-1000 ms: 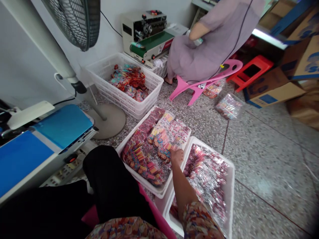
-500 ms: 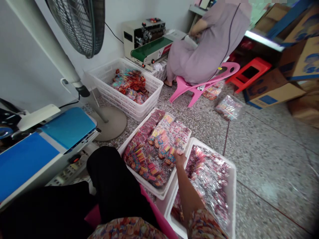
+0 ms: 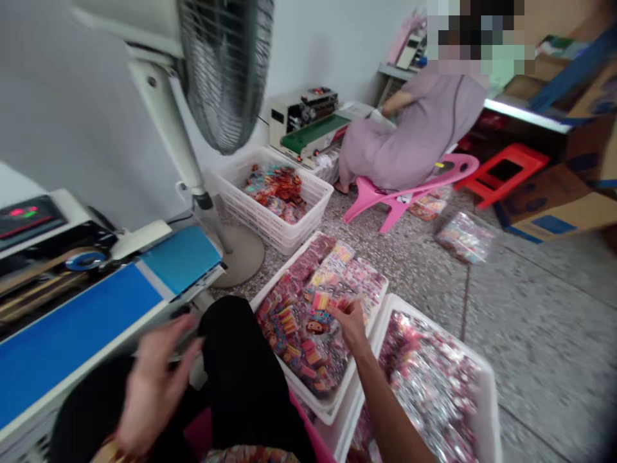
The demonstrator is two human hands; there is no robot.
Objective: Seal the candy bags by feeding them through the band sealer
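My right hand pinches a small clear packet with yellow and pink pieces and a cartoon figure on it. It is held above a white basket filled with similar packets. My left hand is blurred, raised over my lap beside the blue-belted machine; its fingers are spread and nothing shows in them. A second white basket, full of shiny packets, stands to the right under my right forearm.
A standing fan rises at the left. Behind the baskets are a white crate of orange packets and a green-belted machine. Another person sits on a pink chair. A red stool and cardboard boxes stand right.
My right hand has lifted a packet from the basket and moved it leftward. My left hand has come into view at the lower left. The camera view has shifted.
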